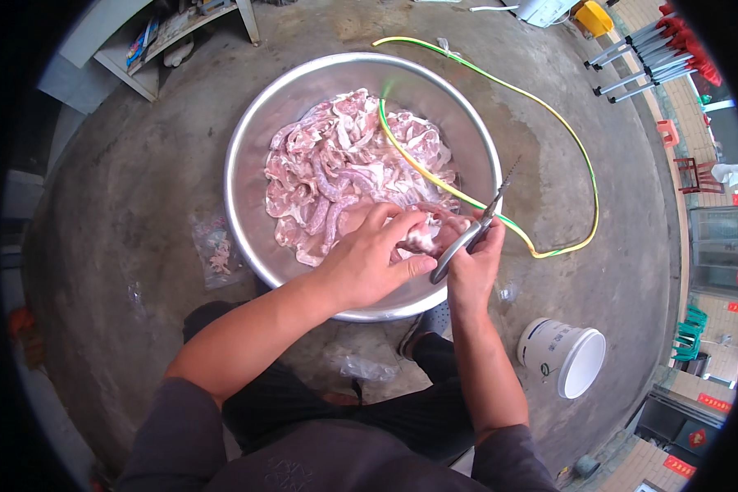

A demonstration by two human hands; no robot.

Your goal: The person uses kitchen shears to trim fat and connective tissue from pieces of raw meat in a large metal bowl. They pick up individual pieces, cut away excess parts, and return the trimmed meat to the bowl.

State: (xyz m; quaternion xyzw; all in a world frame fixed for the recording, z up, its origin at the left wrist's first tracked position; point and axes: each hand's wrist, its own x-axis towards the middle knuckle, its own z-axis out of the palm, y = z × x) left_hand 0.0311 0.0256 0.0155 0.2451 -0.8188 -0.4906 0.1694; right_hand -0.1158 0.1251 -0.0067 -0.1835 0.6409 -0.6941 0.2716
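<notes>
A wide metal basin stands on the floor before me, holding a heap of raw meat pieces, some long and neck-like, others flat with pale skin. Over its near right side, my left hand grips a piece of raw meat with bent fingers. My right hand is closed around a pair of scissors, its dark blades pointing up and away to the right. Both hands are close together, and the fingers partly cover the meat. A yellow-green hose runs over the basin's right rim onto the meat.
The hose loops across the concrete floor at right. A white bucket lies on its side at near right. Plastic bags lie left of the basin and a clear one by my feet. A shelf stands far left.
</notes>
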